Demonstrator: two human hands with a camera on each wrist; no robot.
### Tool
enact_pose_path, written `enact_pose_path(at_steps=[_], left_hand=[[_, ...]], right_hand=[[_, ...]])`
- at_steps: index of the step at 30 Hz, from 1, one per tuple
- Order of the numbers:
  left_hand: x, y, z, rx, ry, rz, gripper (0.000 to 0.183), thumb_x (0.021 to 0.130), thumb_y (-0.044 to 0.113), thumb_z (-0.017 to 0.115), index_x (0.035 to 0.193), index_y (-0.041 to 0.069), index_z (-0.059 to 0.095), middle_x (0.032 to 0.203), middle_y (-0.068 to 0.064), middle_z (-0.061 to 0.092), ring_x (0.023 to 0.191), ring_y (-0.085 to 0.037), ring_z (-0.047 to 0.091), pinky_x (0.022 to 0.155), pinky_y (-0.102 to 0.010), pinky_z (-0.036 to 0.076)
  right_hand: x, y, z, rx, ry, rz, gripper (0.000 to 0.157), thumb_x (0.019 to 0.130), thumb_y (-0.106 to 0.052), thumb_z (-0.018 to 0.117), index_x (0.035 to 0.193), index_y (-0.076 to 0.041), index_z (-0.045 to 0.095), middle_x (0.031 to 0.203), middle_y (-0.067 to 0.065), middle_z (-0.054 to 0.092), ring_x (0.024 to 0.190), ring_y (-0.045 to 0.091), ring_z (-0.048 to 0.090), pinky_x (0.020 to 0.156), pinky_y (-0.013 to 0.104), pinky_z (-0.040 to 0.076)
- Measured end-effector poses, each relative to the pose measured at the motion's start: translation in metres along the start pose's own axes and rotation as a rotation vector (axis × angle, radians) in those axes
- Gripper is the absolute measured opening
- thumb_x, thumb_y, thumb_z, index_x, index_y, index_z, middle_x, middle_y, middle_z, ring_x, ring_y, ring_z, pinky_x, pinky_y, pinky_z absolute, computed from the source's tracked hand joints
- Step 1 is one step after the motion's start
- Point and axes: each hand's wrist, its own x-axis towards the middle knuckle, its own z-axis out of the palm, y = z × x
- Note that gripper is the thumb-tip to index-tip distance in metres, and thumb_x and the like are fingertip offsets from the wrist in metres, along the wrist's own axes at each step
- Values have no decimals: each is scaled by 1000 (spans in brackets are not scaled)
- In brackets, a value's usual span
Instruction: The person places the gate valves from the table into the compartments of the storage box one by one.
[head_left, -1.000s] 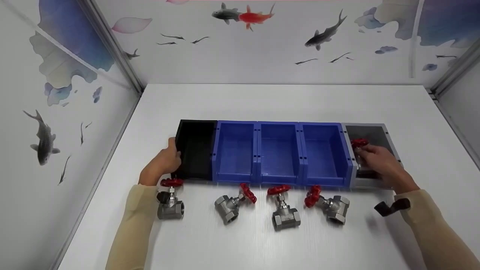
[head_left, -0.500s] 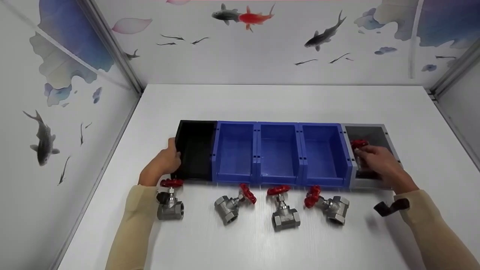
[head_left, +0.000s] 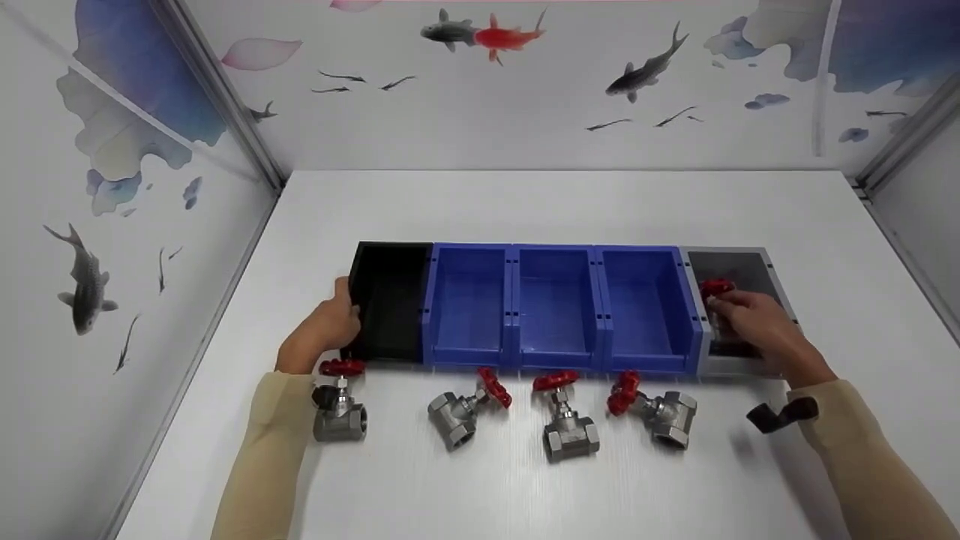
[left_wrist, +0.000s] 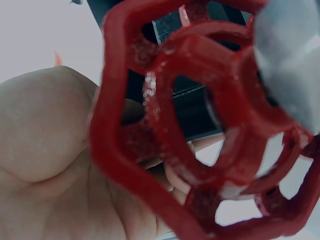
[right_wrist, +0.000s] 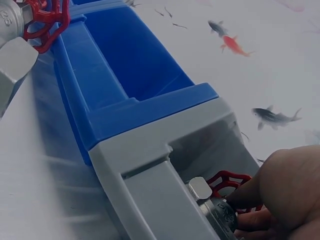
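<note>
My left hand (head_left: 326, 326) grips the left wall of the black bin (head_left: 390, 349), fingertips overlapping its edge in the head view. Close before the left wrist camera, a valve's red handwheel (left_wrist: 165, 115) covers part of that hand (left_wrist: 60, 165). At the far right, my right hand (head_left: 757, 322) reaches into the grey bin (head_left: 739, 366). Thumb and fingers pinch a metal valve (right_wrist: 220, 215) by its red handwheel (head_left: 716, 286); the valve lies low inside, partly hidden by the hand. Between the end bins stand three blue bins (head_left: 555, 360), side by side.
In front of the bins, several similar valves lie on the white table (head_left: 510, 502): one valve (head_left: 341, 420) by the left wrist, others (head_left: 456, 420) (head_left: 571, 435) (head_left: 671, 420) farther right. Fish-patterned panels (head_left: 525, 112) rise behind and beside the table.
The head view has shifted very slightly. Both hands, the bins and the valves otherwise keep their places.
</note>
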Motion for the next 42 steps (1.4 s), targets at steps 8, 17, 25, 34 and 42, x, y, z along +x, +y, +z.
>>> enact_pose_path(at_steps=[8, 17, 25, 34, 42], left_hand=[[0, 0, 0, -6, 9, 4, 55, 106, 12, 28, 151, -5, 1, 93, -25, 62, 77, -29, 56, 72, -41, 45], [-1, 0, 1, 1, 15, 8, 56, 105, 11, 29, 151, -5, 2, 98, -30, 63, 81, -31, 58, 77, -43, 45], [0, -2, 1, 9, 16, 29, 53, 106, 11, 28, 149, -5, 3, 84, -21, 60, 71, -27, 55, 72, -42, 44], [0, 0, 0, 14, 14, 23, 53, 105, 10, 28, 149, -6, 2, 87, -25, 62, 74, -30, 57, 75, -44, 45], [0, 0, 0, 6, 7, 15, 53, 106, 11, 28, 149, -5, 2, 100, -33, 62, 83, -33, 60, 77, -45, 45]], right_hand=[[-6, -1, 0, -74, -1, -6, 60, 106, -42, 36, 144, 5, 43, 129, 23, 50, 111, 33, 43, 86, 39, 37], [-19, -7, -1, -220, 11, -88, 57, 107, -35, 35, 144, 8, 40, 136, 34, 47, 112, 43, 46, 91, 57, 38], [-33, -13, -4, -219, -9, -151, 59, 108, -33, 36, 146, 11, 33, 133, 36, 48, 118, 48, 48, 94, 62, 39], [-51, -22, -7, -219, 21, -174, 62, 107, -39, 38, 148, 8, 34, 141, 37, 42, 128, 53, 40, 100, 68, 33], [-67, -31, -6, -155, 45, -191, 58, 106, -38, 43, 146, 4, 40, 139, 34, 48, 127, 52, 44, 98, 67, 36]])
